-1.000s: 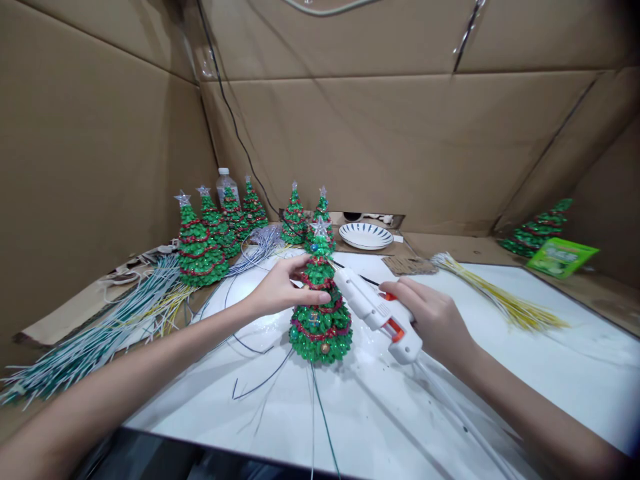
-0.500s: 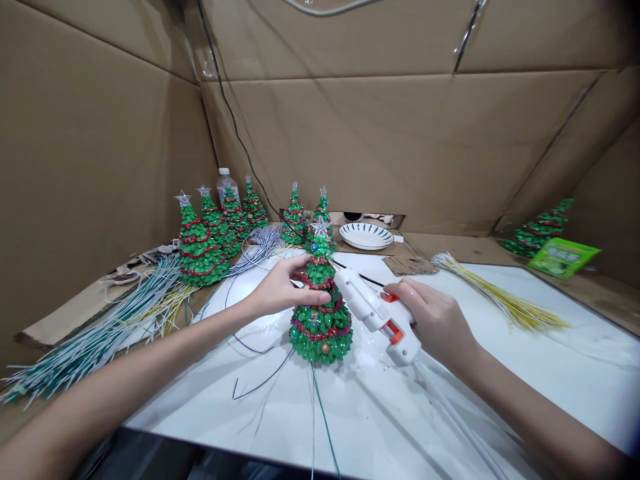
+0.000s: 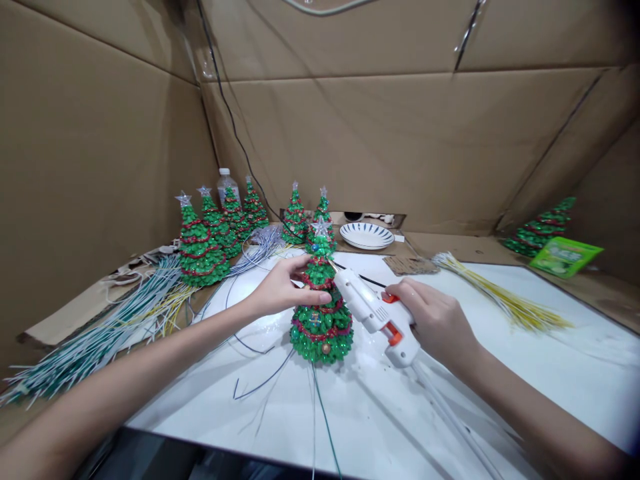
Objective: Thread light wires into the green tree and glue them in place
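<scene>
A small green Christmas tree (image 3: 323,337) stands upright on the white tabletop (image 3: 240,427), with red garlands, small baubles and a clear star on top. My left hand (image 3: 286,288) grips its upper middle from the left, thumb across the front and fingers behind, partly hidden. On the right, my right hand (image 3: 440,320) is wrapped round a white hot glue gun (image 3: 365,300) with an orange trigger. The gun's nozzle points up and left, at or very near the tree's upper right side; whether it touches I cannot tell. Thin wires lie by the tree's base.
Several finished-looking trees (image 3: 200,250) stand at the back left beside a plastic bottle (image 3: 226,181). Bundles of green-white wires (image 3: 115,333) and yellow wires (image 3: 505,297) lie on either side. A plate (image 3: 367,236), a green packet (image 3: 565,257) and cardboard walls (image 3: 380,133) are behind.
Almost nothing differs. Both hands keep their hold on the tree and the glue gun, with only a tiny shift of the gun.
</scene>
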Motion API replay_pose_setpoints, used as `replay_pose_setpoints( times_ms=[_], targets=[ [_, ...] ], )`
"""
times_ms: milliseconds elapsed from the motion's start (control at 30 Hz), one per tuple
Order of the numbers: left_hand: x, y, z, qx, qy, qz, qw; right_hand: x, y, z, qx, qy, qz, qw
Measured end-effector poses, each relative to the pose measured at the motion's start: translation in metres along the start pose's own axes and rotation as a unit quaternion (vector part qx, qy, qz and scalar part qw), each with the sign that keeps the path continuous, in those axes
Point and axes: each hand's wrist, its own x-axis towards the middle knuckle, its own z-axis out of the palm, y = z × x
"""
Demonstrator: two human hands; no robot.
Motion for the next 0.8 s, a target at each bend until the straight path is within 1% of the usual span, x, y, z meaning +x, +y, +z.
replay_pose_setpoints(
  times_ms=[200,367,800],
  targets=[
    [0.0004,-0.0002,0.0002,0.007,0.001,0.000,1.000,0.0001,0.0005,0.0014,0.003,0.011,0.000,1.000],
    [0.0005,0.0001,0.0003,0.004,0.000,0.010,1.000,-0.0005,0.0007,0.0012,0.003,0.007,0.001,1.000],
    [0.0001,-0.0015,-0.0007,-0.001,-0.002,0.002,1.000,-0.0013,0.0002,0.0013,0.010,-0.002,0.003,1.000]
  ],
)
